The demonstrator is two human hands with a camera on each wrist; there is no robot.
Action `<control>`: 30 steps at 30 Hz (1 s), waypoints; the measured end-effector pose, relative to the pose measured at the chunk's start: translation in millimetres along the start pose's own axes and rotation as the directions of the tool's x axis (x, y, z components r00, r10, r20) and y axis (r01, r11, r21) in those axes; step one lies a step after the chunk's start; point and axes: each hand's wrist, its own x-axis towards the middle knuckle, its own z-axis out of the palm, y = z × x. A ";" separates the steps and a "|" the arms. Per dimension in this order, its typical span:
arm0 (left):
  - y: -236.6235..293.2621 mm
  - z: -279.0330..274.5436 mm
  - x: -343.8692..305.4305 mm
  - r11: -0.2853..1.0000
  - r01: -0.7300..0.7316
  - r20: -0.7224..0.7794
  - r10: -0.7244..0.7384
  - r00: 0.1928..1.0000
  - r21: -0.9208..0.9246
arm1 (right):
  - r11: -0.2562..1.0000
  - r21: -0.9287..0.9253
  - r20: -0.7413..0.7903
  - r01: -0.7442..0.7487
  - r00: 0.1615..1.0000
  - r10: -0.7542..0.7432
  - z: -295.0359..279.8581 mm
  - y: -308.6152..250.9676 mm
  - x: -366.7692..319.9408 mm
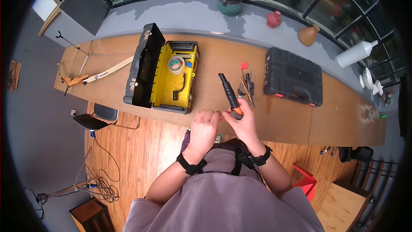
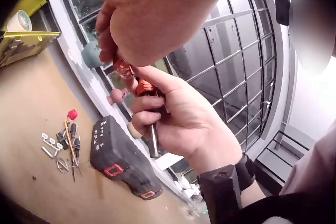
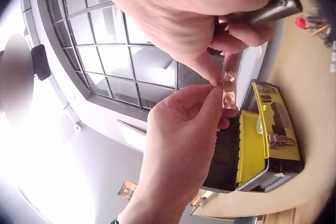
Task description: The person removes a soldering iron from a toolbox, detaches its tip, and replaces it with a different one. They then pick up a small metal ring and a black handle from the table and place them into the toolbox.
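In the head view my left hand (image 1: 205, 127) and right hand (image 1: 243, 122) meet over the table's front edge. My right hand grips a black ribbed, tapering tool (image 1: 229, 91) with an orange part near its base; its dark tube-like end (image 3: 281, 8) sticks out beside the fingers in the right wrist view. Between the hands is a small see-through orange strip (image 3: 229, 90) with rounded bumps. The left thumb and fingers pinch its edge, and the right fingertips are right at it too. In the left wrist view the left palm hides part of the strip (image 2: 124, 69).
An opened black-and-yellow toolbox (image 1: 171, 81) holds tape rolls (image 1: 176, 65) and a black crank-shaped piece (image 1: 178, 88). Several small tools (image 1: 248, 87) lie by a closed black case (image 1: 293, 77). A bow (image 1: 107, 69) rests at the left; vases (image 1: 230, 2) stand on the ledge behind.
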 end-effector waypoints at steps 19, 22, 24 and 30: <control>-4.3 0.5 -0.3 0.997 -0.057 0.056 0.054 0.997 0.051 | 0.991 0.077 0.128 -0.111 0.987 0.101 -6.7 9.3 5.6; -5.4 -0.1 1.7 0.998 -0.058 0.046 0.058 0.997 0.015 | 0.982 0.121 0.133 -0.148 0.982 0.132 -4.5 9.3 4.7; -6.3 0.5 2.9 0.998 -0.056 0.043 0.056 0.998 0.004 | 0.976 0.150 0.125 -0.158 0.982 0.140 -2.5 10.3 4.1; -7.7 0.3 6.4 0.999 -0.003 0.062 0.006 0.998 -0.045 | 0.975 0.177 0.125 -0.132 0.986 0.111 2.5 11.8 4.9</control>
